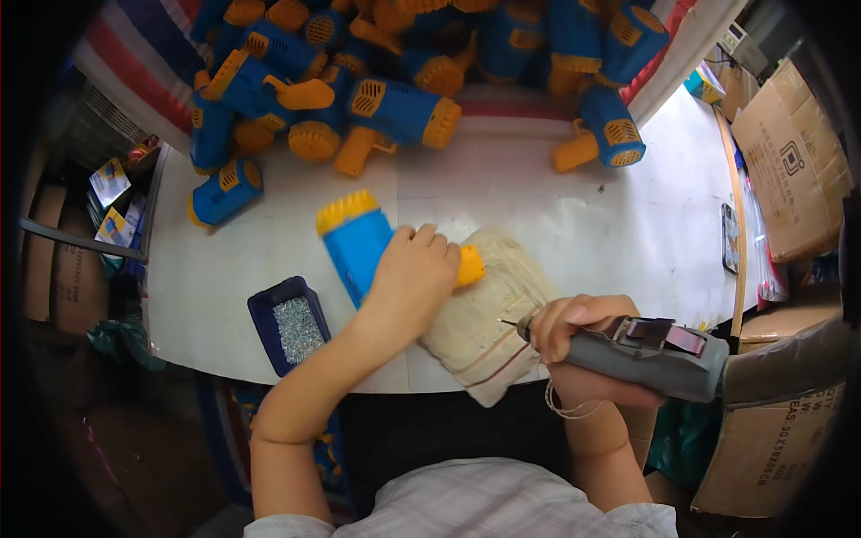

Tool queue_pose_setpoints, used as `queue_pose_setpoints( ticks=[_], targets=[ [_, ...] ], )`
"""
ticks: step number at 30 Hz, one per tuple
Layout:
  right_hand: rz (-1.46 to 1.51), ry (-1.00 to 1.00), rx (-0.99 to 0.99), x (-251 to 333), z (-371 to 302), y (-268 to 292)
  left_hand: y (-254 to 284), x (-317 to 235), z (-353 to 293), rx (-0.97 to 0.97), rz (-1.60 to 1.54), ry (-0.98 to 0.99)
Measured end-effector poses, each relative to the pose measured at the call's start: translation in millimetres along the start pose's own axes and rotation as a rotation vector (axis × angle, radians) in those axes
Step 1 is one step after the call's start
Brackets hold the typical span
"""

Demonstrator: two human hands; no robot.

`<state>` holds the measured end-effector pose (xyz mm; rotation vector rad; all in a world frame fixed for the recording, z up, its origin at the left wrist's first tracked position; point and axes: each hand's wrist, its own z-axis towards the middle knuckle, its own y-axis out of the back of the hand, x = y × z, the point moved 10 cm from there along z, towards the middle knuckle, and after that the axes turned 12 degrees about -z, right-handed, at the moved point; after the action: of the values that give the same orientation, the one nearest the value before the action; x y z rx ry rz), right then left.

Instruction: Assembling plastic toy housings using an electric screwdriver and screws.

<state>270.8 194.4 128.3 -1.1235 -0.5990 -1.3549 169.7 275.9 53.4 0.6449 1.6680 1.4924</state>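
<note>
My left hand is closed round a blue toy gun with a yellow ring at its front and a yellow handle. The gun lies over the left edge of a folded beige cloth. In my right hand is a grey electric screwdriver, its thin bit pointing left above the cloth, apart from the gun. To the left of my left forearm, a dark blue tray holds many small silvery screws. My left hand hides the middle of the gun.
A heap of similar toy guns spills from a striped sheet at the far side of the white table. One gun lies left, another right. A phone rests by the right edge; cardboard boxes stand beyond.
</note>
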Motion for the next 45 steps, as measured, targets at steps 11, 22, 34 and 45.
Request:
queue_pose_setpoints(
  ticks=[11,22,34,45],
  targets=[
    [-0.059,0.172,0.030,-39,21,-19,-16,22,-11,0.009,-0.292,0.125],
    [-0.075,0.004,0.118,-73,29,-30,-14,22,-10,-0.004,-0.312,0.132],
    [-0.075,-0.185,0.221,-84,-4,-35,106,45,-77,-0.496,-0.401,0.138],
    [-0.098,-0.049,0.002,-85,39,-26,79,99,-309,-0.232,-0.187,0.915]
  ],
)
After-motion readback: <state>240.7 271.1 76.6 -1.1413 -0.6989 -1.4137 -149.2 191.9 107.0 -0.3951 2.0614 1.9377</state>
